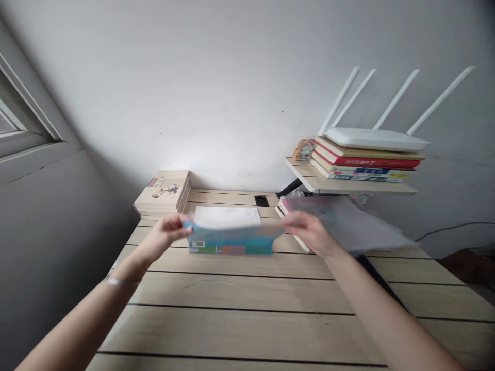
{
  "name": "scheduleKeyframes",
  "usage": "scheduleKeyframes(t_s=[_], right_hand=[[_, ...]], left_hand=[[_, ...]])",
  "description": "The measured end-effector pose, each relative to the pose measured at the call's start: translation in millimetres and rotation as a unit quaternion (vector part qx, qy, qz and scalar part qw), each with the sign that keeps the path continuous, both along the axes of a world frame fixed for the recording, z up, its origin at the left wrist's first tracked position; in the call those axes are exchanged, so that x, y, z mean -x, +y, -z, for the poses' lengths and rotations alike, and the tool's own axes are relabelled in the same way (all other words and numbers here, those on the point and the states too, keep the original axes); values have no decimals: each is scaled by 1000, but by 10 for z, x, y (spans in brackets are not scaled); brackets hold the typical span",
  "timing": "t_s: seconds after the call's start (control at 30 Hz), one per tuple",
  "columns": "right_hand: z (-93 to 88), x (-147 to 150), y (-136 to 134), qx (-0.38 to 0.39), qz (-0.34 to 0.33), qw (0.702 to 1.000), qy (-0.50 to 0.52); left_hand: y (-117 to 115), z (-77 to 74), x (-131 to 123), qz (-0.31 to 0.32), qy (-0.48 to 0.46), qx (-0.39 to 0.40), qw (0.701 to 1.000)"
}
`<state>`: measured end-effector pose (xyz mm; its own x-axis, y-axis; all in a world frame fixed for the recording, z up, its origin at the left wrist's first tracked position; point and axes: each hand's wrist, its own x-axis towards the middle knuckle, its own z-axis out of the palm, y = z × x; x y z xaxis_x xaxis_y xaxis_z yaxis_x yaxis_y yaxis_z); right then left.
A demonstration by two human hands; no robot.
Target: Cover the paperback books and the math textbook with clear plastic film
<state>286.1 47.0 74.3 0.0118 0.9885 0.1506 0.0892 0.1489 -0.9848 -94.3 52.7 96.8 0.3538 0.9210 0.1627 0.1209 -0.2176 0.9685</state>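
Note:
A book with a blue cover (232, 242), marked with a barcode and green and orange patches, is in front of me over the desk. Its upper edge is smeared by motion. My left hand (172, 229) pinches the left upper corner between thumb and fingers. At the opposite corner, my right hand (309, 233) grips the same edge, its fingertips blurred. Behind the cover lies a white page (228, 215) with faint writing; I cannot tell whether it belongs to this book.
To the left, beige books (164, 193) are stacked against the wall. On the right, a translucent sheet (359, 224) covers more books below a raised shelf (356, 187), which bears books (367, 162) and a white router (375, 139). The slatted desk (232, 293) has a black cable hole (262, 201).

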Motion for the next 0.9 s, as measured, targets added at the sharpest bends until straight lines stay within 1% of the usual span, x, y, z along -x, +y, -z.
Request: scheduleKeyframes(t_s=[0.03,0.07,0.1,0.13,0.17,0.2,0.23,0.3,0.33,0.4,0.43,0.47,0.5,0.53,0.57,0.6,0.63,0.67,0.7,0.73,0.8,0.83,0.9], right_hand=[[-53,-94,-173,58,-105,993,-15],[-86,-174,-324,93,-191,977,-14],[-98,-233,-441,121,-251,960,-9],[-88,-266,-518,141,-284,948,-9],[-55,-270,-551,144,-287,947,-16],[-5,-246,-542,136,-261,955,-35],[60,-198,-494,119,-212,968,-61],[207,-54,-316,88,-82,986,-119],[278,30,-201,97,-18,986,-134],[398,190,42,169,76,973,-136],[443,260,161,209,98,963,-142],[479,321,272,229,107,957,-145],[505,374,375,244,114,952,-147],[524,420,467,254,118,948,-150],[537,459,549,260,122,946,-151],[545,494,620,266,130,943,-151],[547,524,679,273,137,940,-150],[546,550,729,278,143,938,-147],[541,571,768,282,148,938,-141],[533,588,799,285,150,938,-132],[516,610,842,288,147,940,-108],[510,614,857,289,145,941,-95],[510,614,877,288,140,945,-69]], left_hand=[[-168,4,69,50,43,-7,998],[-328,25,117,101,88,-19,991],[-475,63,144,143,137,-37,980],[-604,115,153,167,185,-63,966],[-709,176,148,185,229,-91,951],[-788,238,133,194,267,-119,936],[-841,291,114,210,304,-134,919],[-868,344,79,250,357,-132,890],[-846,337,66,280,374,-115,877],[-742,274,41,343,381,-70,856],[-668,235,23,361,377,-46,852],[-588,204,-5,357,374,-26,856],[-506,189,-43,324,373,-14,869],[-428,195,-90,255,382,-13,888],[-361,221,-145,159,398,-33,903],[-307,264,-204,78,414,-70,904],[-269,318,-263,32,432,-107,895],[-249,376,-319,18,445,-137,885],[-245,433,-368,34,456,-156,876],[-256,484,-410,66,464,-162,868],[-304,560,-471,119,479,-148,857],[-336,586,-490,130,490,-138,851],[-400,621,-515,129,516,-125,837]])
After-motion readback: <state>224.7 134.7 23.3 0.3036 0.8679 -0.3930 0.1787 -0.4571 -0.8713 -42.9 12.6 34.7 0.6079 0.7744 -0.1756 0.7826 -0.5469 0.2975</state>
